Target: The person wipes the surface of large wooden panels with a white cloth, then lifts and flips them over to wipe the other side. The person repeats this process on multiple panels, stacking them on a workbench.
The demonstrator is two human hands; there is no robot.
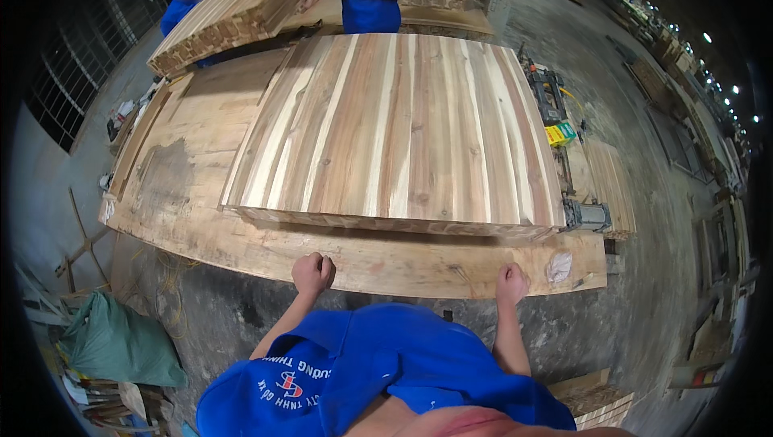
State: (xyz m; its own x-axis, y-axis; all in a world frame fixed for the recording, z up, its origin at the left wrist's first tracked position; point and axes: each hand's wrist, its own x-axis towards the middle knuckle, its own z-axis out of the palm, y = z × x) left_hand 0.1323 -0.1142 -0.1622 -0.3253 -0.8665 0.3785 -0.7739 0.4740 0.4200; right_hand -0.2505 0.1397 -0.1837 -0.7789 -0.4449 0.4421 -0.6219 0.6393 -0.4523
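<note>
Before me lies a stack of striped wooden panels (394,131), in light and brown strips, on a plywood-topped workbench (161,220). My left hand (314,274) is closed in a fist at the bench's near edge, in front of the stack's left part. Farther right along that edge, my right hand (513,282) is curled closed too, close to a crumpled whitish scrap (559,267). Nothing shows in either fist, and both are apart from the panels.
At the back left, two people in blue hold another panel stack (241,14), tilted. Beyond the right edge are black tools (549,92), a yellow-green box (560,133) and a metal cylinder (586,216). A green sack (121,344) stands at lower left.
</note>
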